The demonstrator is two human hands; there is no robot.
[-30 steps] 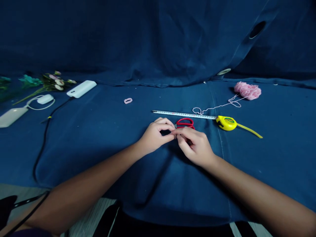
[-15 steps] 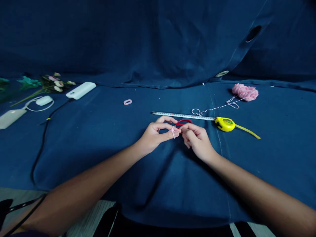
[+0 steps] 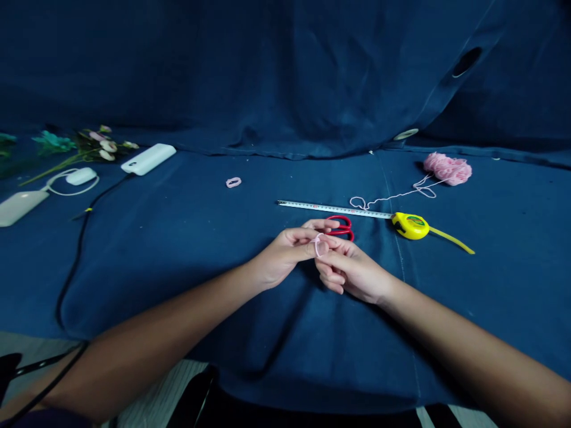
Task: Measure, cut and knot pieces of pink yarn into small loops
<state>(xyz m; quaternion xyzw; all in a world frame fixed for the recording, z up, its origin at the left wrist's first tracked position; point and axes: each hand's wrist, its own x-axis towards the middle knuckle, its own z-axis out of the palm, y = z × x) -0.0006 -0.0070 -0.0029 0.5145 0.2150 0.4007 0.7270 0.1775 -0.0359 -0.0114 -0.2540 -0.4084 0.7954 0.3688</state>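
Yarn loop (image 3: 318,244) (thin, pink) between both hands (image 3: 285,257) (image 3: 352,274).

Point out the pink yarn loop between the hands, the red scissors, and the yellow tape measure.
Pink yarn loop (image 3: 316,245): head view, on the loop's left strand.
Red scissors (image 3: 343,230): head view, on the finger-loop handles.
Yellow tape measure (image 3: 410,226): head view, on the yellow case.

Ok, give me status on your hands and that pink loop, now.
Left hand and right hand together, both on pink yarn loop. Red-handled scissors just beyond the hands.
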